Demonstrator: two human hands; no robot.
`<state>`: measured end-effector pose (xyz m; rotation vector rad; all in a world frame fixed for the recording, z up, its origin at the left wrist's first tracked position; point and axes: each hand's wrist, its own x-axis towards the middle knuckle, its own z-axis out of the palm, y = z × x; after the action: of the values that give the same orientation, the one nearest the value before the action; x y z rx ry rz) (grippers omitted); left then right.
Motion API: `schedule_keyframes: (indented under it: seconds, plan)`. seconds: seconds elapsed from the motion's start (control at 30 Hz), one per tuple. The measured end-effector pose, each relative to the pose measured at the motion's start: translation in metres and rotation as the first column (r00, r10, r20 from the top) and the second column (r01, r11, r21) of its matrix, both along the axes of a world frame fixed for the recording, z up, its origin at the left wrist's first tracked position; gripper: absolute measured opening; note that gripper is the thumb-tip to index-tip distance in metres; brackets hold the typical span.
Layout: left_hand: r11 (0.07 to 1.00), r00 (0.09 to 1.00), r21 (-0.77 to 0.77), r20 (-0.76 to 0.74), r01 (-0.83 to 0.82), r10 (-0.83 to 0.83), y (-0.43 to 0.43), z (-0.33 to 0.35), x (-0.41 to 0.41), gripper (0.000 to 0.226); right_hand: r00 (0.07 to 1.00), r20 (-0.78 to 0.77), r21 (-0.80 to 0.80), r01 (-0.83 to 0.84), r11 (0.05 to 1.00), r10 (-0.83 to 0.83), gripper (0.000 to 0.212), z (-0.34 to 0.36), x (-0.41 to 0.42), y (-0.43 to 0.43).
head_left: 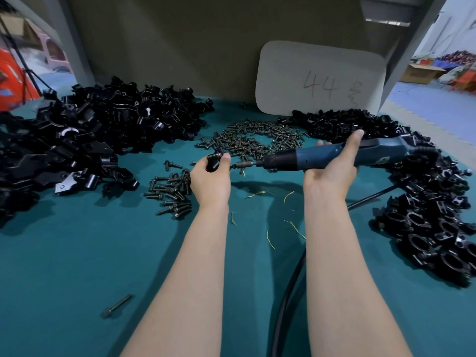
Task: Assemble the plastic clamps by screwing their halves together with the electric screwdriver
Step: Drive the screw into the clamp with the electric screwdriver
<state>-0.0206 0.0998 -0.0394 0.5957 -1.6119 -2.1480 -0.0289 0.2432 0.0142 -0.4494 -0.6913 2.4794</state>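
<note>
Above the teal felt table top (pixel 77 253), the left hand (pixel 210 176) curls its fingers round a small black plastic clamp (pixel 213 162), to the right of the far-left heap of loose black clamp halves (pixel 103 130). The right hand (pixel 332 168) grips the blue electric screwdriver (pixel 316 157) by its barrel. Its bit points left at the clamp, and the tip seems just short of it, though the view is too coarse to be sure. Small dark screws (pixel 252 137) lie scattered beyond.

Open passage: green tabletop (pixel 64 266) at near left, one stray bolt (pixel 117 305) on it. Obstacles: clamp-part heap (pixel 90 130) far left, clamp heap (pixel 425 222) right, screws (pixel 252 137) between, cable (pixel 288 292) near centre.
</note>
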Motion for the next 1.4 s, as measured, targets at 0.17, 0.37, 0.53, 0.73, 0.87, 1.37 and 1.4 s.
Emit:
schedule_keyframes:
  seconds: [0.17, 0.37, 0.53, 0.73, 0.87, 1.37, 1.4]
  plan:
    - [1.0, 1.0, 0.003, -0.008, 0.011, -0.011, 0.0, -0.001, 0.0, 0.009, 1.0, -0.004, 0.026, 0.005, 1.0, -0.005, 0.049, -0.001, -0.001, -0.002]
    - [1.0, 1.0, 0.013, -0.009, 0.014, -0.014, 0.001, 0.0, 0.0, 0.014, 1.0, -0.019, 0.041, 0.023, 0.999, -0.022, 0.054, -0.001, 0.0, -0.003]
    - [1.0, 1.0, -0.019, -0.011, 0.002, -0.002, 0.001, -0.001, 0.0, 0.015, 1.0, -0.024, 0.077, 0.003, 0.997, -0.001, 0.048, -0.001, 0.0, -0.005]
    - [0.999, 1.0, -0.044, 0.009, -0.021, 0.021, 0.0, -0.002, 0.0, 0.018, 0.999, -0.052, 0.13, 0.02, 0.991, -0.014, 0.038, 0.0, 0.002, -0.01]
    - [0.997, 0.999, -0.074, 0.029, -0.03, 0.032, 0.002, -0.002, 0.0, 0.017, 0.996, -0.089, 0.181, 0.014, 0.983, 0.002, 0.039, 0.004, 0.004, -0.011]
    - [0.974, 0.995, -0.223, 0.091, 0.048, -0.028, -0.003, 0.002, 0.005, 0.02, 0.957, -0.258, 0.173, -0.093, 0.981, 0.136, 0.054, 0.008, 0.01, -0.008]
    - [0.965, 0.994, -0.255, 0.105, 0.061, -0.035, -0.003, 0.002, 0.005, 0.02, 0.953, -0.267, 0.163, -0.106, 0.981, 0.147, 0.059, 0.007, 0.009, -0.006]
